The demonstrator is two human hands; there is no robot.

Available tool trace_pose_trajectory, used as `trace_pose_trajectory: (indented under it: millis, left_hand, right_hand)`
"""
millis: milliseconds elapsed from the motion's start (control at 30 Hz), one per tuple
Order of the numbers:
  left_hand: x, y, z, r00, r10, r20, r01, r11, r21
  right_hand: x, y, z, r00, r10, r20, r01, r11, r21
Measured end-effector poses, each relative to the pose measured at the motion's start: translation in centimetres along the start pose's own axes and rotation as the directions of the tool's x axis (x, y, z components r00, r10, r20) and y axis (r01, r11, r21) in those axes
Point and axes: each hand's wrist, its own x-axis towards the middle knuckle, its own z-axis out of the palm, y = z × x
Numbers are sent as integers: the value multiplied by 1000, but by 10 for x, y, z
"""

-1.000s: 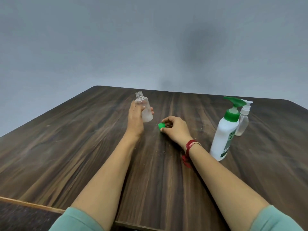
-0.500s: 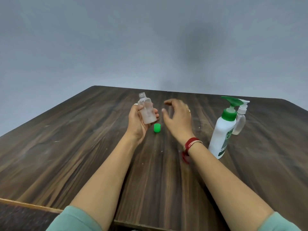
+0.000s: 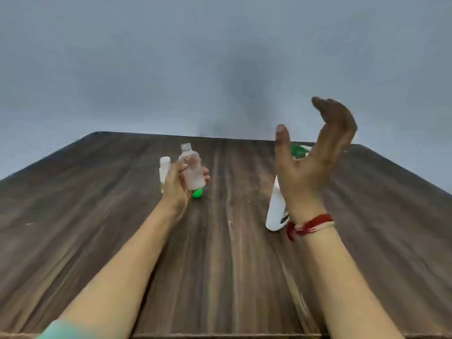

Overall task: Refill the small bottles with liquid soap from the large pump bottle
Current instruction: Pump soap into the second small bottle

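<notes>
My left hand [image 3: 177, 184] grips a small clear bottle [image 3: 192, 171] with no cap, held upright above the table. Its green cap [image 3: 197, 193] lies on the wood just below the bottle. My right hand [image 3: 315, 152] is raised high with fingers spread and relaxed, holding nothing. Behind that hand stands the large white pump bottle [image 3: 276, 209]; only its lower body and a bit of its green pump [image 3: 299, 150] show. A second small bottle with a white cap [image 3: 164, 170] stands behind my left hand.
The dark wooden table [image 3: 220, 265] fills the lower view, its far edge meeting a plain grey wall. A red thread band circles my right wrist [image 3: 309, 225].
My right hand has left the green cap on the table and risen up to the right, in front of the pump bottle. The left hand still holds the small bottle.
</notes>
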Motion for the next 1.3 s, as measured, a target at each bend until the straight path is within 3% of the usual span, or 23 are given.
trace_pose_trajectory:
  millis: [67,167,267,367,633,800,1033,1200,1300]
  left_hand:
    - [-1,-2,1,1000,10,9,-10,1000,3]
    - [-7,-4,3,999,-4,36,0,995,99]
    - [-15,-4,9,997,0,76,-13,986,168]
    - [-18,-5,14,998,9,59,-23,970,240]
    - [-14,-10,39,989,44,142,-93,928,360]
    - [-13,-33,35,991,79,109,-112,935,336]
    - [-6,-43,34,977,55,205,-115,948,295]
    - [-7,-49,36,980,-30,195,-30,953,301]
    - [-7,-47,36,977,-68,202,1,950,314]
  right_hand:
    - [-4,13,-15,987,157,-23,-156,987,31]
    - [-20,33,-26,939,328,103,-323,944,-63]
    - [-40,49,-27,842,456,290,-420,889,-179]
    - [-56,56,-25,728,534,431,-505,842,-190]
    - [-65,66,-17,699,449,556,-516,856,-42]
    - [-60,75,-17,686,380,620,-445,894,-57]
    - [-23,74,-17,484,249,839,-370,927,-62]
    - [10,53,-11,415,150,898,-329,944,-5]
    - [30,44,-7,291,88,953,-216,976,-24]
